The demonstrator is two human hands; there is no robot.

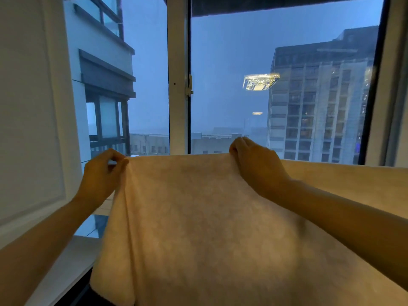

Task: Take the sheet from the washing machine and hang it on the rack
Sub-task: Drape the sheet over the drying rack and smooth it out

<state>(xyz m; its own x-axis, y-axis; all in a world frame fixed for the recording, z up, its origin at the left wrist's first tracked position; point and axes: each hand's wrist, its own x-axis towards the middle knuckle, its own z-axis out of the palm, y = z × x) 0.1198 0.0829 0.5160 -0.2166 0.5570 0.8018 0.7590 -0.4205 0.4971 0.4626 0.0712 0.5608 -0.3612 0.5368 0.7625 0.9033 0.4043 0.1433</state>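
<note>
Hands, two: left hand (103, 173) pinches the upper left corner of the sheet (198, 228) between thumb and curled fingers. Right hand (256, 166) grips the top edge, fingers curled over it.

Sheet, one, cream: spread across lower centre and right of frame, hanging down, hiding whatever carries it.

Behind: one white window mullion (177, 85) at centre, left building (106, 69), right tower (320, 102), one lamp reflection (260, 81).

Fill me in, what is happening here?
A person holds a pale sheet up in front of a window. The left hand pinches its top edge near a corner, and the right hand grips the same edge further along. The cloth hangs down below both hands and runs on to the right. No rack shows, so whether the sheet already lies over one cannot be told.
</note>
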